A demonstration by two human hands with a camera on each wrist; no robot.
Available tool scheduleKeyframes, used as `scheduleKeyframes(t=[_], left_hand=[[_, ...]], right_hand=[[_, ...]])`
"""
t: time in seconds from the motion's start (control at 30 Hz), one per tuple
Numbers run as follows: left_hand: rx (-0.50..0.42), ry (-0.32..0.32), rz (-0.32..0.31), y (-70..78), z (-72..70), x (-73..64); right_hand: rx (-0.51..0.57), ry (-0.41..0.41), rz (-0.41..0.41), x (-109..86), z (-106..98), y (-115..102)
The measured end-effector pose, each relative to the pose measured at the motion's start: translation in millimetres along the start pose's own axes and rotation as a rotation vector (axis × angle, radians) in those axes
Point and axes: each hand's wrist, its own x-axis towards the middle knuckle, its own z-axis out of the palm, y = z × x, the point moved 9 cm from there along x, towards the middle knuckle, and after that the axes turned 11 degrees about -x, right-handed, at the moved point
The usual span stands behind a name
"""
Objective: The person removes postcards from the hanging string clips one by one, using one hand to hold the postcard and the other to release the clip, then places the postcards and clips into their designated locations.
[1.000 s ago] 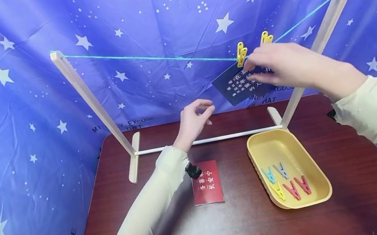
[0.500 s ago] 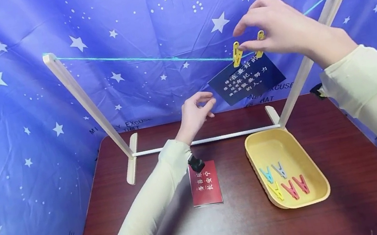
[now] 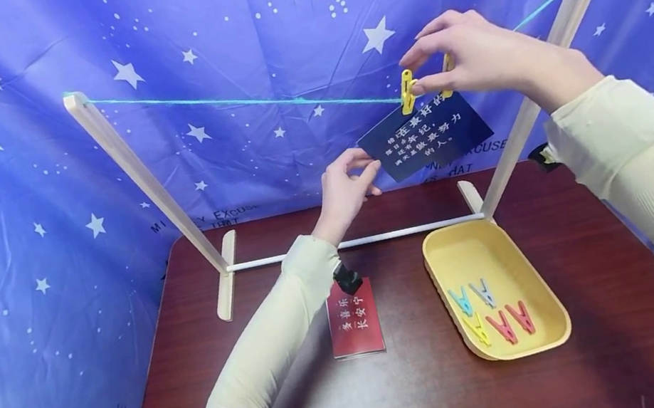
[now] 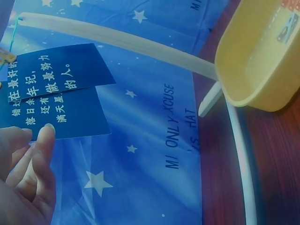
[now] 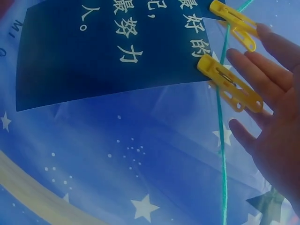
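Observation:
Two dark blue printed cards overlap below the green string [image 3: 258,101], hung by yellow clothespins. My left hand [image 3: 347,184] is at the left card's outer edge; in the left wrist view its thumb and finger pinch the rear card [image 4: 84,115] by that edge. The front card [image 4: 75,65] covers part of it. My right hand [image 3: 471,57] reaches over the string, its thumb and index finger pinching the left clothespin [image 3: 408,91] at its handle end. The other clothespin [image 5: 229,84] lies beside the fingers and grips the front card's top edge.
A wooden frame with left post [image 3: 133,171] and right post [image 3: 558,35] holds the string. On the brown table [image 3: 424,397] lie a red card stack [image 3: 356,336] and a yellow tray [image 3: 473,244] with several coloured clothespins, including red clothespins [image 3: 521,318]. A starry curtain [image 3: 245,23] hangs behind.
My left hand has moved right and up to the left card's edge. My right hand rose off the cards, and its index finger has come down toward the left clothespin.

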Motion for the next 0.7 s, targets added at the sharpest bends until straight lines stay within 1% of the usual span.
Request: scheduleKeyframes(t=[0.13,0.3,0.5,0.7], left_hand=[[-0.012,0.012,0.014,2.3,-0.9,-1.1],[-0.021,0.013,0.03,5.0,-2.7,-3.6],[-0.016,0.019,0.08,8.5,-4.9,-6.5],[0.005,0.03,0.098,9.9,-6.5,-10.4]], right_hand=[[0.036,-0.003,0.032,-0.5,0.6,2.5],[0.071,-0.012,0.037,1.2,1.9,2.2],[0.109,-0.032,0.066,0.4,6.2,4.0],[0.139,-0.054,0.091,-0.8,11.0,6.5]])
